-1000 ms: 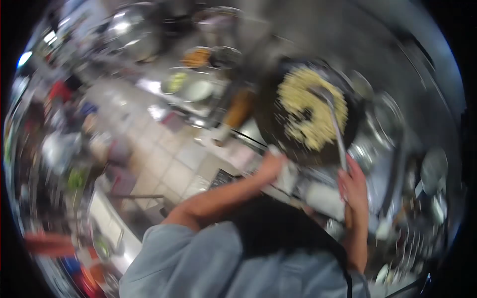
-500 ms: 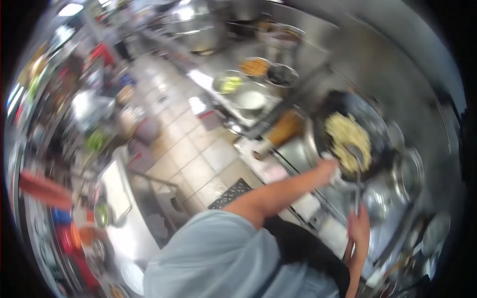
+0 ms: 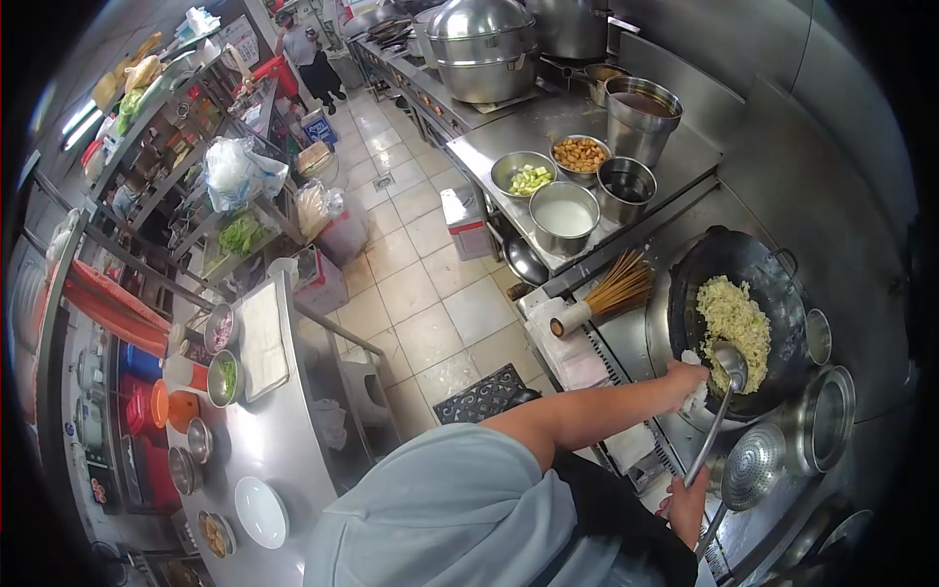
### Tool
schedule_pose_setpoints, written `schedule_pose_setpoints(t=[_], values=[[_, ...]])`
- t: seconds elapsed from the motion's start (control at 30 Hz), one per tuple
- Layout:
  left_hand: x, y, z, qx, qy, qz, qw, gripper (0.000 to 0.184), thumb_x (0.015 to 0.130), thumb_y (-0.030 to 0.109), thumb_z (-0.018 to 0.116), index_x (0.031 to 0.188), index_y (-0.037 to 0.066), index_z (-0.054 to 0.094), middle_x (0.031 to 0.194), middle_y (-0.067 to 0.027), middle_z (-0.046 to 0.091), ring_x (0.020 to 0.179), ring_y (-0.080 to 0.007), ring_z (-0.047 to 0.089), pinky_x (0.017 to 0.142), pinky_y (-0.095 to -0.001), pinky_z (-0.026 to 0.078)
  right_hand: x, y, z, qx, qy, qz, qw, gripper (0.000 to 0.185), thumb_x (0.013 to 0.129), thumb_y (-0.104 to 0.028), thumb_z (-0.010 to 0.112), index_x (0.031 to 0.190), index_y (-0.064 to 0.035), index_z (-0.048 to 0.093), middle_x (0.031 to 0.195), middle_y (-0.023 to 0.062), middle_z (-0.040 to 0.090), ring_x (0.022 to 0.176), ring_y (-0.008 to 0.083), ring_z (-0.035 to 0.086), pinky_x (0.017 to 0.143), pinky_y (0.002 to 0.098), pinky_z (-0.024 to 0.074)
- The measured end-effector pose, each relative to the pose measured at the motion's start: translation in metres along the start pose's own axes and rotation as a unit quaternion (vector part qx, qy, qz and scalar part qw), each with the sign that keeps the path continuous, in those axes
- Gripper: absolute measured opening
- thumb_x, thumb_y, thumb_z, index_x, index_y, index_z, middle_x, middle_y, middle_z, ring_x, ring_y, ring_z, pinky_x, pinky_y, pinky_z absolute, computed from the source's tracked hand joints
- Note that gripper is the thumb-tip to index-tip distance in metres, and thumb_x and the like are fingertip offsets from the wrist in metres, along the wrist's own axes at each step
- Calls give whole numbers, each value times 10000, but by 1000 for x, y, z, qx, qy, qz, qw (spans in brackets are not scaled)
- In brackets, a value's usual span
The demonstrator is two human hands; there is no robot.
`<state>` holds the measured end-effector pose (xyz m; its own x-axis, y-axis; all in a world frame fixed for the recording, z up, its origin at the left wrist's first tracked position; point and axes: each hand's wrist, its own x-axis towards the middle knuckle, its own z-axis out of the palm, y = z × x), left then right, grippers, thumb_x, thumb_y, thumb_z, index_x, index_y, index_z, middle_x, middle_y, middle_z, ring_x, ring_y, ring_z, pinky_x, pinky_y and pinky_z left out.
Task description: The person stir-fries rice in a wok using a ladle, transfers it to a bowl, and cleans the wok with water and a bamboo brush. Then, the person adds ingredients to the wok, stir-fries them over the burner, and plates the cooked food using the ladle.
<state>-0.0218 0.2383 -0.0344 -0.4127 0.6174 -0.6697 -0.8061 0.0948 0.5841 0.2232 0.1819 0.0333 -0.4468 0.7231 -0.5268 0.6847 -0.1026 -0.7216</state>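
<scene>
A dark wok (image 3: pixel 690 293) sits on the stove at the right with pale yellow fried rice (image 3: pixel 732 318) in it. My left hand (image 3: pixel 688 384) is closed on the wok's near rim with a folded white cloth (image 3: pixel 696 399) under the fingers. My right hand (image 3: pixel 688 504) is wrapped around the long handle of a metal ladle (image 3: pixel 730 366). The ladle's bowl rests at the near edge of the rice. Beside the handle lies a perforated strainer (image 3: pixel 753 465), apart from my fingers as far as I can see.
A bamboo wok brush (image 3: pixel 614 293) lies left of the wok. Behind it stand metal pots of white liquid (image 3: pixel 564 215), dark liquid (image 3: pixel 627 186), cut green vegetable (image 3: pixel 529 179) and browned pieces (image 3: pixel 579 154). A steel counter (image 3: pixel 284 460) is at left. Another person (image 3: pixel 303 59) stands far back.
The view has shifted and is sharper now. The ladle, upright in the earlier picture, slants now, and my right hand sits further left relative to the wok. My left hand stays at the rim.
</scene>
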Motion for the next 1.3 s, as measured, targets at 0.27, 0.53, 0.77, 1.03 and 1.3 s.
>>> schedule_pose_setpoints(t=[0.27,0.53,0.77,1.03,1.3], values=[[24,-10,-2,26,-75,80,994,149,905,101,563,923,-22,647,716,-144,631,548,-285,636,408,-482,482,-8,-18,-5,-56,26,20,998,676,989,-133,504,1585,-118,186,835,116,575,498,161,541,408,327,475],[-113,13,-41,117,-66,-18,991,203,938,146,538,962,-14,661,799,-113,626,666,-211,581,544,-414,462,-143,-81,-91,-33,-68,25,997,626,949,-145,575,1537,-75,374,772,63,602,495,139,533,487,318,472],[-67,-14,-78,115,-169,-16,979,231,1007,148,457,1158,40,595,1092,-176,672,946,-331,697,818,-462,578,-2,-59,-51,-72,87,-88,990,533,971,-227,588,1464,-74,453,1092,187,697,856,323,699,749,414,549],[-139,64,-14,70,-89,-89,990,105,980,111,462,897,59,501,927,-147,678,722,-292,679,472,-370,462,-107,-74,-99,44,-65,-24,997,586,969,-197,597,1508,-69,405,819,35,570,550,109,523,442,288,450],[-123,-2,-80,57,-129,-22,990,250,965,144,500,1185,53,578,1032,-123,694,867,-268,706,624,-412,566,-41,-47,-70,166,23,-121,978,574,954,-154,581,1491,-60,401,756,40,553,533,115,526,440,318,449]])
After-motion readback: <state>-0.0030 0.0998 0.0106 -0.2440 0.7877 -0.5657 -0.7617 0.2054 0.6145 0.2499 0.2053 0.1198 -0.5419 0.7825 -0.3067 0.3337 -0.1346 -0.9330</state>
